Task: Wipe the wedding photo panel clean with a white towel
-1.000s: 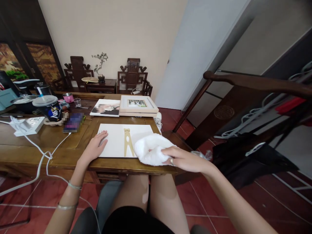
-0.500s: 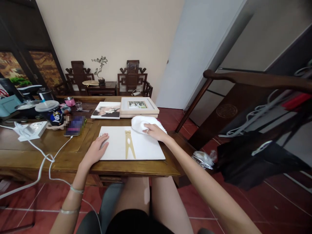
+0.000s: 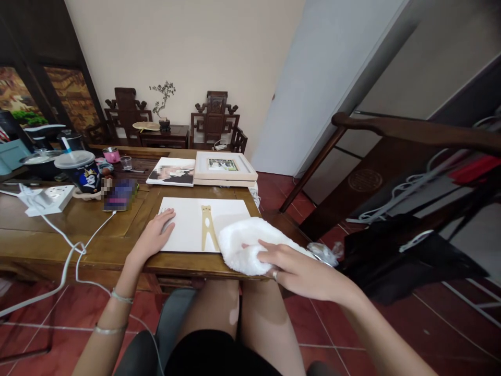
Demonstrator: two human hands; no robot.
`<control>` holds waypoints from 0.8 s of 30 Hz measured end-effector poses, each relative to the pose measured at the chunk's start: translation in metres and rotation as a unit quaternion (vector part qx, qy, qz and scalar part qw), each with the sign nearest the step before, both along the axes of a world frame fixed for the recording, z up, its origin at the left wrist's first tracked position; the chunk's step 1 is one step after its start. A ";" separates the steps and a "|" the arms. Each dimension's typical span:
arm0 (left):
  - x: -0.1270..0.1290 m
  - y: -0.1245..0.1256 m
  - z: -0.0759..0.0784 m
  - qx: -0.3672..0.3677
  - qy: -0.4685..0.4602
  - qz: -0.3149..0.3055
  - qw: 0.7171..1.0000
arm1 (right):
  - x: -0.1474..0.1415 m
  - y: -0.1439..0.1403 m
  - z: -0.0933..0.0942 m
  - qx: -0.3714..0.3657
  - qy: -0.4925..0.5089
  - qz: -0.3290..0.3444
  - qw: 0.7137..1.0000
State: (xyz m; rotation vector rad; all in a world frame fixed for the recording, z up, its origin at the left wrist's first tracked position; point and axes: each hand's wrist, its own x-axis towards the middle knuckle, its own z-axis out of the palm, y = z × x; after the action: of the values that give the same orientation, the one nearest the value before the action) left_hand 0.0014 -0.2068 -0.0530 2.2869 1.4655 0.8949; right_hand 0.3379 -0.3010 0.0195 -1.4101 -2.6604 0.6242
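A white fluffy cloth [image 3: 245,237] is bunched in my right hand [image 3: 293,269], which grips it over the near right corner of a white board [image 3: 183,222]. The board lies flat near the table's front edge and bears a tan figure with a cat-like head and two long legs [image 3: 207,230]. The cloth covers the board's lower right part. My left hand [image 3: 154,235] rests on the board's left edge, fingers stretched out and flat, holding nothing.
Behind the board lie a photo print [image 3: 172,172] and stacked picture frames [image 3: 225,169]. To the left on the wooden table [image 3: 144,209] are a charging phone [image 3: 120,194], a lidded cup [image 3: 84,175] and a power strip [image 3: 50,198]. A wooden chair [image 3: 364,177] stands at right.
My right hand has drawn the cloth from the board's far right corner toward me, to its near right corner. The left hand stays on the board's left edge.
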 end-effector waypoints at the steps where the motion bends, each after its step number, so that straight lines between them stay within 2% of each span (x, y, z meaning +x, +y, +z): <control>1: 0.000 0.000 0.000 0.000 0.000 -0.002 1.000 | 0.001 0.001 0.000 -0.004 0.006 0.000 1.000; 5: 0.000 0.000 0.000 0.001 -0.004 -0.003 1.000 | -0.003 0.025 -0.007 0.006 0.057 -0.004 0.998; 10: -0.001 0.001 0.000 0.002 -0.003 -0.004 1.000 | -0.015 0.088 -0.022 0.064 0.124 -0.035 0.990; 13: -0.002 0.001 0.000 0.001 -0.002 -0.007 1.000 | -0.025 0.123 -0.030 0.098 0.126 -0.057 0.986; 15: -0.002 0.001 0.000 0.001 -0.002 -0.007 1.000 | -0.033 0.137 -0.034 0.124 0.121 -0.073 0.982; 19: -0.002 0.001 0.000 0.000 -0.001 -0.006 1.000 | -0.044 0.133 -0.039 0.157 0.104 -0.073 0.979; 24: -0.001 0.001 0.000 0.003 -0.001 -0.003 1.000 | -0.040 0.076 -0.029 0.166 0.050 -0.019 0.985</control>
State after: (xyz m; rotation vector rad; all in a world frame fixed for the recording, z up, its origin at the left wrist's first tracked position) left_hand 0.0001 -0.2057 -0.0532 2.2931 1.4551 0.9013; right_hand 0.2980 -0.2250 -0.0094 -1.2954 -2.5038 0.2262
